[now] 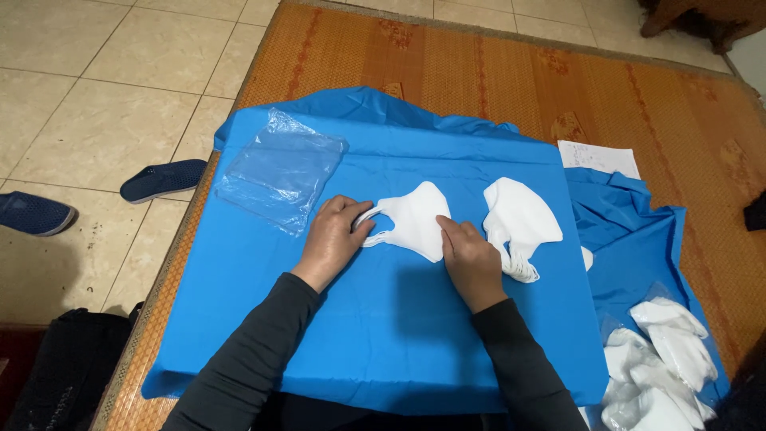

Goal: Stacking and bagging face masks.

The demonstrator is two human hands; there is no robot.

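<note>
A small stack of white folded face masks [415, 219] lies on the blue board [383, 335] in the middle. My left hand [331, 239] pinches the ear loops at the stack's left end. The fingers of my right hand [471, 259] press down on the stack's right edge. Just to the right lies a second stack of white masks [519, 219], untouched. A pile of clear plastic bags [279, 168] rests at the board's upper left.
The blue board sits over blue cloth [630, 239] on a woven orange mat [495, 72]. Bagged white masks [662, 359] lie at lower right, a white paper sheet [598, 157] at upper right. Blue slippers [163, 179] and a dark bag [68, 367] are on the tiled floor at left.
</note>
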